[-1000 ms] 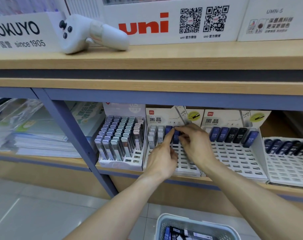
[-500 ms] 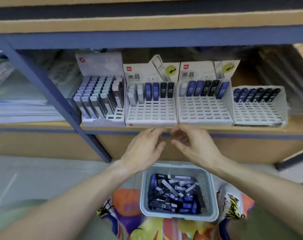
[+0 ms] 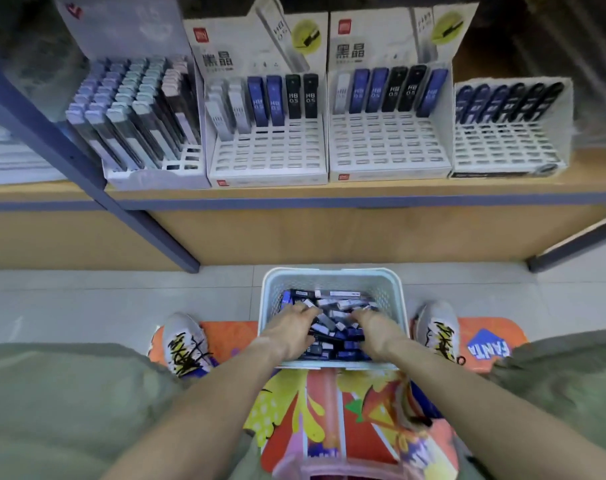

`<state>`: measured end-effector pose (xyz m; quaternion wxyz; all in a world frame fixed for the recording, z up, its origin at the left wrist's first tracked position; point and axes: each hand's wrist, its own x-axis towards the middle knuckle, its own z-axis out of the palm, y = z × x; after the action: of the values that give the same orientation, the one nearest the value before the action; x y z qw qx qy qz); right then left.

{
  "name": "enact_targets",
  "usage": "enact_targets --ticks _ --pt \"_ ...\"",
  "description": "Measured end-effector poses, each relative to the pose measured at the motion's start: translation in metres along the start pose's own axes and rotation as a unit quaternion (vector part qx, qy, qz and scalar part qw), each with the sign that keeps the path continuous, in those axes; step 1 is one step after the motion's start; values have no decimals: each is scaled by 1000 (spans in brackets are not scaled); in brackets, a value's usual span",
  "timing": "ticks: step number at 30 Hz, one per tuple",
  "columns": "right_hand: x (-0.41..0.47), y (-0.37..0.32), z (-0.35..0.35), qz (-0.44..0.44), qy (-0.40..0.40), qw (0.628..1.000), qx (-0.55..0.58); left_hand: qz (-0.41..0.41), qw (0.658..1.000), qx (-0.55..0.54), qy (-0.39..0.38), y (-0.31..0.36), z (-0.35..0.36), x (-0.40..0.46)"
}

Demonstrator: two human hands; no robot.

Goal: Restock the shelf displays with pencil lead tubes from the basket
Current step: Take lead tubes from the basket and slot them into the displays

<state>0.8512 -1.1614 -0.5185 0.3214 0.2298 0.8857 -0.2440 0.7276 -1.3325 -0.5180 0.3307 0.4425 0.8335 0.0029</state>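
A pale plastic basket (image 3: pixel 392 295) stands on the floor between my feet, holding a loose pile of blue, black and white pencil lead tubes (image 3: pixel 336 323). My left hand (image 3: pixel 289 330) and my right hand (image 3: pixel 375 330) both reach down into the pile, fingertips among the tubes. Whether either hand holds a tube is hidden. On the shelf above, a white slotted display (image 3: pixel 266 157) carries white, blue and black tubes in its back row. A second display (image 3: pixel 388 150) to its right also has only its back row filled.
A fuller display (image 3: pixel 138 109) of grey tubes stands at the left, and a further one (image 3: pixel 506 147) with dark tubes at the right. The wooden shelf edge (image 3: pixel 329 195) runs across above the basket. A blue slanted post (image 3: pixel 128 216) meets the floor at the left. A colourful mat (image 3: pixel 329 410) lies under me.
Both hands left the display on the shelf, dropped past the shelf edge and went down into the basket. My view tilted down from the upper shelf to the floor.
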Motion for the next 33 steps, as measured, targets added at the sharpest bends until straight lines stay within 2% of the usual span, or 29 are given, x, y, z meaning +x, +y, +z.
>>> enact_targets --ticks 6,12,16,20,26,33 --pt "26 4 3 -16 40 998 -36 24 998 56 -7 4 10 24" --pt "35 0 10 -53 40 996 -55 16 991 126 -40 -9 25 34" --pt "39 -15 17 -91 58 992 -66 13 991 131 -38 -19 28 32" --pt "50 -36 23 -83 70 992 -57 -6 998 70 -2 -23 28 32" --pt "57 -48 30 -75 81 989 -99 -21 991 132 -18 -25 27 33" --pt "55 -42 33 -91 63 992 -55 -2 984 170 -49 -22 26 32"
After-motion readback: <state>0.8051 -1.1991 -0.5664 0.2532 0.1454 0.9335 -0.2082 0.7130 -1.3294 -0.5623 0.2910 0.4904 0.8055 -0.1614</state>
